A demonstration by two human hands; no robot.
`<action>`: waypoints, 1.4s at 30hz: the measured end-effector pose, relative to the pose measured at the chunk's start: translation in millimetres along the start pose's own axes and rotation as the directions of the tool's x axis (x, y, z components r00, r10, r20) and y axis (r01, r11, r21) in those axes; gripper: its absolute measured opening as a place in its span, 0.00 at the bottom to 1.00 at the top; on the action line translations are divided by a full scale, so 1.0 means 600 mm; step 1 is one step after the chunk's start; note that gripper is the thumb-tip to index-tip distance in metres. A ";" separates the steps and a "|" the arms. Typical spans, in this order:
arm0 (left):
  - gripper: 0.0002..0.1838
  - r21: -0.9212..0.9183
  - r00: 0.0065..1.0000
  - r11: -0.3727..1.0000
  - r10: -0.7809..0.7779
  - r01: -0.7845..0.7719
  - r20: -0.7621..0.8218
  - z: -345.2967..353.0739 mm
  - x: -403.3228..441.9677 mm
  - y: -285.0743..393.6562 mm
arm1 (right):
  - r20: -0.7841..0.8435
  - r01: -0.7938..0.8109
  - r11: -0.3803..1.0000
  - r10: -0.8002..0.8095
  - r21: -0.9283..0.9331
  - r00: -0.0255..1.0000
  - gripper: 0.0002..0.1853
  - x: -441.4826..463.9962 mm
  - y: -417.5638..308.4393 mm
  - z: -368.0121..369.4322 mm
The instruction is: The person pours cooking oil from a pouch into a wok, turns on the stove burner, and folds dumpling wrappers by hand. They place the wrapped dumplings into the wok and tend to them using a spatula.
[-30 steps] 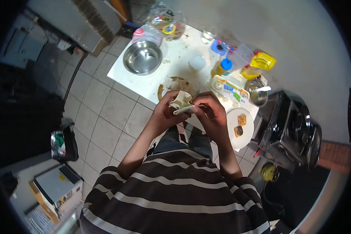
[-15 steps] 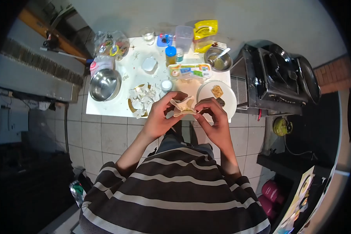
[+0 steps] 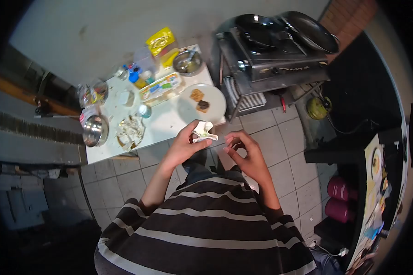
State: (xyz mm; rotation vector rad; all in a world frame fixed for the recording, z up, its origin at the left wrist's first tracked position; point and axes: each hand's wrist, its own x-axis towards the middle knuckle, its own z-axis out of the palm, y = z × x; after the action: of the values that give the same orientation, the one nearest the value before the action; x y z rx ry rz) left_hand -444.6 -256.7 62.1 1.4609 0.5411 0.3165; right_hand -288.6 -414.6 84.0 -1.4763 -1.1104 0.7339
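My left hand is closed around a pale, thin dough wrapper gathered into an open-topped cup, with a little greenish-yellow filling showing inside. To its right, my right hand hangs apart from the wrapper, fingers bent and spread, holding nothing. Just beyond both hands, a white plate sits at the table's right end. On it lie a golden-brown square piece and a second piece topped with a dark lump.
On the table are an egg carton, a small jar, scattered white scraps, a steel bowl and another bowl with a spoon. A stove with pans stands to the right.
My right hand has let go of the wrapper and drawn away to the right; my left hand keeps it. The view has turned rightward, so the table appears tilted and further left.
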 end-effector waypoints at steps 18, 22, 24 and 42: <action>0.25 -0.135 0.981 0.988 -0.054 0.080 0.189 0.224 0.078 -0.065 | -0.211 -0.049 0.986 0.015 -0.159 0.977 0.08 -0.067 0.072 -0.150; 0.26 -0.199 0.984 0.978 -0.024 0.059 0.174 0.195 0.133 -0.050 | -0.190 -0.036 0.980 -0.002 -0.195 0.982 0.07 0.003 0.071 -0.163; 0.25 -0.215 0.986 0.975 -0.028 0.064 0.164 0.173 0.159 -0.040 | -0.169 -0.016 0.974 -0.023 -0.228 0.985 0.07 0.046 0.075 -0.167; 0.26 -0.249 0.961 0.962 0.038 -0.109 -0.275 0.005 0.298 0.029 | 0.164 0.094 0.988 -0.073 -0.120 0.984 0.07 0.384 0.089 -0.145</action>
State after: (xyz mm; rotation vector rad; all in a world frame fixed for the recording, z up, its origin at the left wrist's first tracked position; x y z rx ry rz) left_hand -290.5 -165.0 51.8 1.1888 0.6368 0.6293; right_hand -112.4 -234.8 79.7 -1.4871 -1.3547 0.7435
